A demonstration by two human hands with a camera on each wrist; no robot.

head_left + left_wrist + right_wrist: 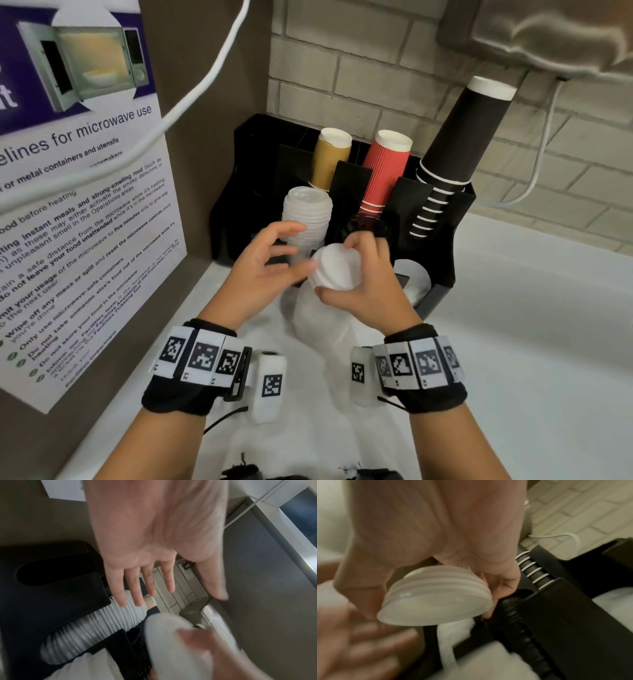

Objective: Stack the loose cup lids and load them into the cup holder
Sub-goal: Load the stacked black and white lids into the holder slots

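Note:
My right hand [346,270] grips a short stack of white cup lids [335,269] by the rim, thumb below and fingers above, just in front of the black cup holder [442,267]. The same lid stack [436,599] fills the right wrist view, tilted. My left hand [274,253] hovers beside it with fingers spread, its fingertips close to the lids' left edge, holding nothing. A tall stack of white lids [306,214] leans in the holder's front-left slot, and shows as a ribbed white column [96,627] in the left wrist view under my left fingers [139,588].
Brown [330,157], red [385,171] and black [455,147] paper cup stacks lean in the holder's back slots. Black lids [368,226] sit in a middle slot. A poster wall [85,205] closes the left side. A white cable [191,99] hangs overhead. The white counter [531,342] extends right.

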